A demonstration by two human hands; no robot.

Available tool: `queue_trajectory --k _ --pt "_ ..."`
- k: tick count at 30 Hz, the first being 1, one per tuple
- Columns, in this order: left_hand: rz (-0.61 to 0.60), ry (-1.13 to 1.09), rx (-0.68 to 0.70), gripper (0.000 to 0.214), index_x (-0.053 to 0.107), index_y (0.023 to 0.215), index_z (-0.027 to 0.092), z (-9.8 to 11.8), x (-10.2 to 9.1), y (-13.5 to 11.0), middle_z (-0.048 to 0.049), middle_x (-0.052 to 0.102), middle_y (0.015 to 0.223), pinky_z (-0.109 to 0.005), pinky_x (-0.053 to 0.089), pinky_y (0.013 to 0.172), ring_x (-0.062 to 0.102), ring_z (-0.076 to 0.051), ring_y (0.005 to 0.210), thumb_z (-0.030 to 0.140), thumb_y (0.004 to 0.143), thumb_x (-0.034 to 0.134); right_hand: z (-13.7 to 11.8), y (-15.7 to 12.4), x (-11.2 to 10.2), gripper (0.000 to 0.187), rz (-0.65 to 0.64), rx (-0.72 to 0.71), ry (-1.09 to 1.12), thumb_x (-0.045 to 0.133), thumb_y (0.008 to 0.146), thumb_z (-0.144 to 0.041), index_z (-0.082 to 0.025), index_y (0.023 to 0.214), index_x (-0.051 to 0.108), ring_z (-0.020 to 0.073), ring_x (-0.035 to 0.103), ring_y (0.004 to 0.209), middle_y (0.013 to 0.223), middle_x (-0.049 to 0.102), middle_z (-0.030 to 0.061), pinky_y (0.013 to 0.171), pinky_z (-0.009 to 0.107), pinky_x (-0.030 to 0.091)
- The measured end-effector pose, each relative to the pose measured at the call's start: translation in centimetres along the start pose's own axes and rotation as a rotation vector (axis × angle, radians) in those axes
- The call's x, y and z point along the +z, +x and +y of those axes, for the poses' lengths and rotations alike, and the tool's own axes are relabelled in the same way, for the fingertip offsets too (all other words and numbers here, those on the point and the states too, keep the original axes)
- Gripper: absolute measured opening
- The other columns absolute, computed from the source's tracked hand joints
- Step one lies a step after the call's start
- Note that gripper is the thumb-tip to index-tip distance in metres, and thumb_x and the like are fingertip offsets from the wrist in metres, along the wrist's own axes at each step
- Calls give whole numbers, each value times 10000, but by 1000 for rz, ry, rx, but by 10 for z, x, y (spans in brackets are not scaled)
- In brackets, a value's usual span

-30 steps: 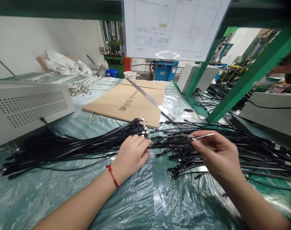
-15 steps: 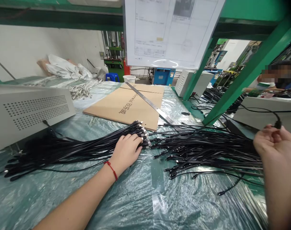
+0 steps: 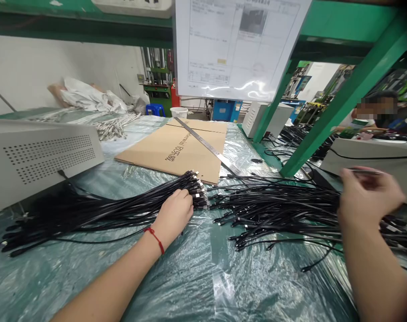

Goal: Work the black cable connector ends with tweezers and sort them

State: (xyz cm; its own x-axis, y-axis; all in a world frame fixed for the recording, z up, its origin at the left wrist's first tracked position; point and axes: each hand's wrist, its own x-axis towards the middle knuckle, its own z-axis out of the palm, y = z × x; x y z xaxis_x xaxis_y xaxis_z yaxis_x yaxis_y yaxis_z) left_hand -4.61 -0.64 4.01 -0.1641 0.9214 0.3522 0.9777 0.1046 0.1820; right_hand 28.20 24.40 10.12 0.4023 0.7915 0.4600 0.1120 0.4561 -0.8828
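Your cables (image 3: 123, 203) look like smooth plastic, your ruler (image 3: 206, 145) shiny metal, your table cover (image 3: 176, 277) glossy, wrinkled plastic film

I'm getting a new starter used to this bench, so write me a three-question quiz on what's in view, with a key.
1. What lies across the cardboard? A) stool B) ruler C) bag
2. True or false: the left hand is at the left-hand bundle, near its plugs.
3. Fill in the colour: the bracelet is ____.

Key: 1. B. 2. True. 3. Red.
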Motion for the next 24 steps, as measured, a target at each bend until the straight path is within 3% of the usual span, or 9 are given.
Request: queue_trajectory --k 3,6,9,11,14,19,24 --pt "87 -59 -4 169 561 740 180 3 -6 1 -45 598 821 -347 492 756 584 -228 845 52 847 585 -6 -43 23 294 -357 97 99 833 618 -293 -172 852 703 143 591 723 846 667 49 705 310 505" --pt "190 -160 14 106 555 851 184 17 -14 -5 -15 608 828 -304 498 727 603 -180 800 102 917 541 -15 -87 35 418 -755 233 132 885 590 -396 -157 897 730 170 659 695 776 699 53 706 331 565" --pt "245 -274 79 88 558 1017 198 37 -19 -18 27 621 803 -239 501 662 610 -116 695 155 985 488 -22 -118 34 454 -1010 319 138 883 641 -427 -161 977 731 200 715 752 811 728 68 754 360 605" --pt "324 -382 179 173 566 1157 196 49 -20 -26 -1 679 913 -247 523 711 645 -117 759 161 1004 495 -26 -131 30 403 -1132 328 145 845 721 -417 -176 1020 723 179 713 744 813 721 55 755 337 608" --pt "336 -433 287 223 598 1226 194 57 -18 -31 -24 704 951 -272 524 723 657 -136 799 161 1017 527 -31 -140 22 296 -1187 220 148 788 804 -400 -200 1012 724 144 678 736 829 690 34 702 273 587" --pt "316 -424 305 207 658 1199 204 57 -15 -30 13 645 780 -261 455 608 587 -122 668 207 1012 568 -42 -148 13 170 -1074 -18 85 762 843 -298 -266 1005 723 126 669 783 949 689 10 659 216 558" --pt "324 -403 289 175 682 1146 201 60 -15 -31 27 626 748 -278 425 617 562 -124 663 209 990 603 -53 -158 2 293 -1005 -391 144 719 845 -138 -277 1102 697 182 676 919 1002 694 44 777 298 581"
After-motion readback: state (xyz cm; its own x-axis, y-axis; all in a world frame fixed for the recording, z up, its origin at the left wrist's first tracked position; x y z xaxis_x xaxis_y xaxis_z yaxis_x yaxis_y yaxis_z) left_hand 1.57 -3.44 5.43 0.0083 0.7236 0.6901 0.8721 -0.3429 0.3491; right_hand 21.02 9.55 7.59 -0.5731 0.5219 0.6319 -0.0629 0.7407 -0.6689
